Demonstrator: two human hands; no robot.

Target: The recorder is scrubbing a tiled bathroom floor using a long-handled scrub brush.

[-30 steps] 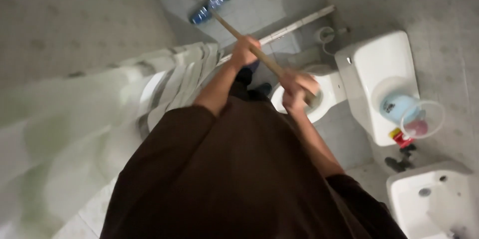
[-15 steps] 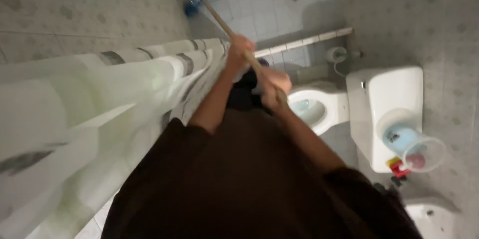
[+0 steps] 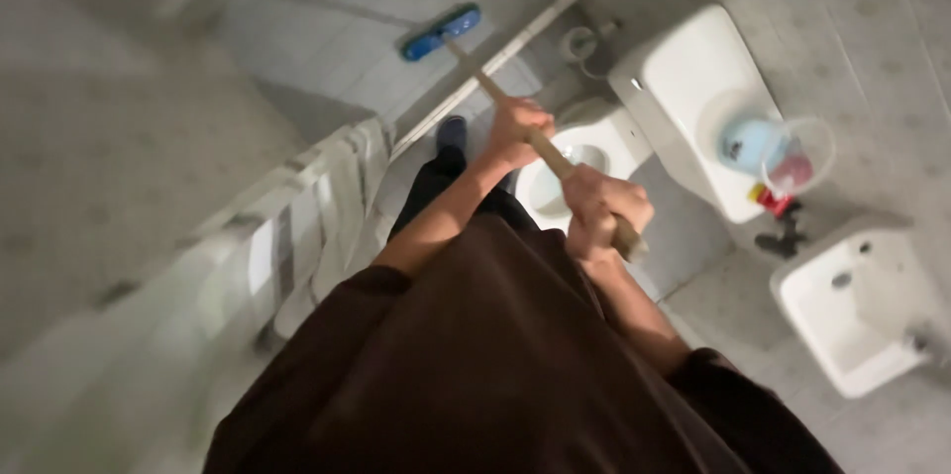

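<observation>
My left hand (image 3: 517,130) gripped the broom handle (image 3: 495,95) ahead of my right hand (image 3: 599,211), which held its near end. The broom head (image 3: 440,31) rested on the shower floor (image 3: 327,38) beyond both hands, past the kerb (image 3: 485,68). The toilet bowl (image 3: 555,182) sat under my hands, its tank (image 3: 684,88) to their right with a cup (image 3: 783,152) on it. The sink (image 3: 857,311) stood further right, the curtain (image 3: 297,226) left.

hands (image 3: 560,167) grip broom handle (image 3: 540,142) | blue head (image 3: 440,32) on shower floor (image 3: 327,18)
</observation>
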